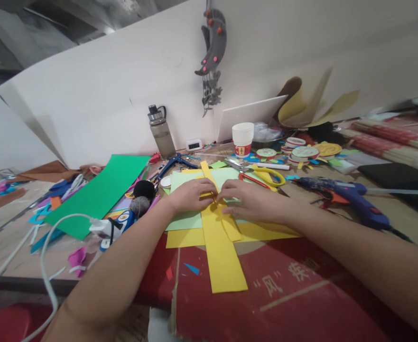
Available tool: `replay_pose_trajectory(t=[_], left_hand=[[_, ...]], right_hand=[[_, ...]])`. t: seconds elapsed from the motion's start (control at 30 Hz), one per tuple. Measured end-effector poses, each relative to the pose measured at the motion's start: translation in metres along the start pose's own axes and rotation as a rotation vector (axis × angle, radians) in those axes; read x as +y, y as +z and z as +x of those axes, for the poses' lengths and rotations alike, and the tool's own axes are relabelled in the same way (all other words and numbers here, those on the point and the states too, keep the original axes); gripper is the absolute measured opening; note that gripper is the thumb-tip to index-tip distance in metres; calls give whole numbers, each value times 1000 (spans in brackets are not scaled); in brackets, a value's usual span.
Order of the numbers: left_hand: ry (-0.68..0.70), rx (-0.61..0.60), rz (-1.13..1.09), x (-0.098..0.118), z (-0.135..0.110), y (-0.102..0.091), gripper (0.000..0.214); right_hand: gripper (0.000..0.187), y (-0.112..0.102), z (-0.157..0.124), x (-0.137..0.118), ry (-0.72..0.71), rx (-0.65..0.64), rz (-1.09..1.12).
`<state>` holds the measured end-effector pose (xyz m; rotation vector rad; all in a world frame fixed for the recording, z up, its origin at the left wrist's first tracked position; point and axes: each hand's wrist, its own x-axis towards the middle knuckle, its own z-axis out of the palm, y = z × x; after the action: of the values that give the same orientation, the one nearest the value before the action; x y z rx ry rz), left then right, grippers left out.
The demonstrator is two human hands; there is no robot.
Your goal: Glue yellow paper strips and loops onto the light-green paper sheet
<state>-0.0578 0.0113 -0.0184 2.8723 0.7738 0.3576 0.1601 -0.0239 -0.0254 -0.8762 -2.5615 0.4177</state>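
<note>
My left hand [193, 194] is closed on a yellow paper strip [225, 266], its fingers curled near the strip's middle. Opposite it, my right hand [246, 200] bends its fingers over the same spot, the fingertips of both hands nearly meeting. A narrower yellow piece lies at an angle across the strip under my right hand. Beneath are pale green sheets [183, 221] and a wider yellow sheet [183, 238]. The exact contact of the fingertips is partly hidden. Yellow-handled scissors [271, 175] rest just beyond my right hand.
A red printed board [230, 313] lies under the paper. At right is a blue glue gun [360, 202]; at left, a green sheet [104, 190] and a white cable [45, 251]. Behind stand a bottle [162, 133] and stacked paper cups [243, 137].
</note>
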Motion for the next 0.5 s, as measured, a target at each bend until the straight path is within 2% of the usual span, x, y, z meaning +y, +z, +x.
replay_pose_trajectory(t=[0.1, 0.17, 0.27, 0.4, 0.5], left_hand=[[-19, -18, 10, 1, 0, -1, 23], [-27, -24, 26, 2, 0, -2, 23], [9, -11, 72, 4, 1, -2, 22], [80, -38, 159, 9, 3, -1, 21], [47, -72, 165, 14, 3, -1, 23]], right_hand=[[52, -1, -3, -15, 190, -22, -71], [59, 2, -5, -24, 248, -64, -98], [49, 10, -8, -31, 268, -97, -124], [41, 16, -10, -33, 311, -75, -159], [36, 12, -8, -35, 358, -51, -158]])
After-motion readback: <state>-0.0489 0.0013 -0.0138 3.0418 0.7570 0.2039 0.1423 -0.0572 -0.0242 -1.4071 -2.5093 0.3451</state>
